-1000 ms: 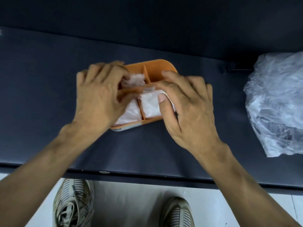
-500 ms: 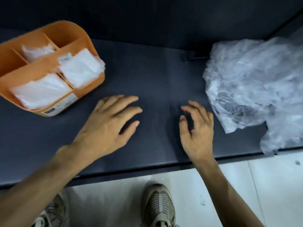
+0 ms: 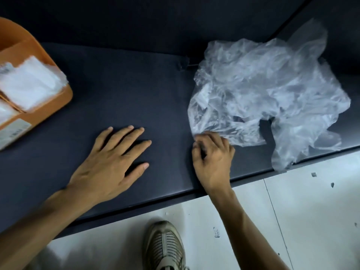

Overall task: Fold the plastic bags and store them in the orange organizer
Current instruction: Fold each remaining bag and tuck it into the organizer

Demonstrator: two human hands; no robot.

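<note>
Your right hand [image 3: 213, 158] pinches the crumpled clear plastic bag [image 3: 266, 90]; your left hand [image 3: 111, 162] lies flat.

The bag lies on the dark surface [image 3: 126, 88], well to the right of the orange plastic organizer [image 3: 58, 90]. Your right fingers curl on the bag's near-left edge. Your left hand, fingers spread and holding nothing, rests between organizer and bag. Folded white bags [image 3: 29, 84] fill the organizer's compartments.

organizer [image 3: 58, 106] left, loose bags [image 3: 268, 94] right

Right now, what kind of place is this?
Probably a staged workbench: a dark covered table over a pale tiled floor, bearing only an orange organizer and loose plastic bags.
</note>
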